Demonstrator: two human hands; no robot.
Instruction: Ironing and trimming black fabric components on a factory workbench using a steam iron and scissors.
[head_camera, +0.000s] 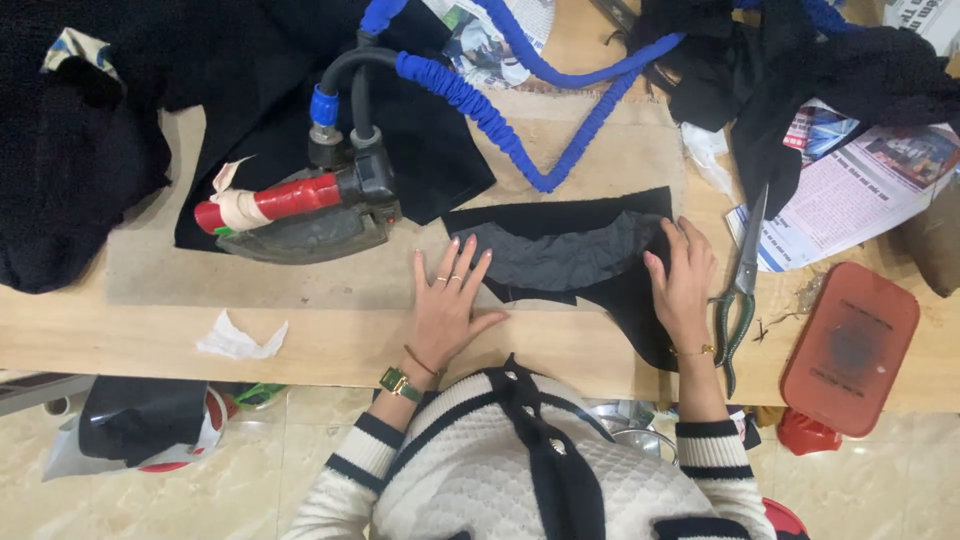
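Two hands are laid flat, fingers spread, gripping nothing: the left hand (447, 300) at the left edge of a black fabric piece (575, 250) lying mid-table, the right hand (683, 280) on its right end. An iron (305, 215) is stood to the left, scissors (740, 290) just right.

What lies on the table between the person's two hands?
In the head view, a grey fabric piece lying on a black fabric piece fills the stretch between the left hand and the right hand; both hands rest flat.
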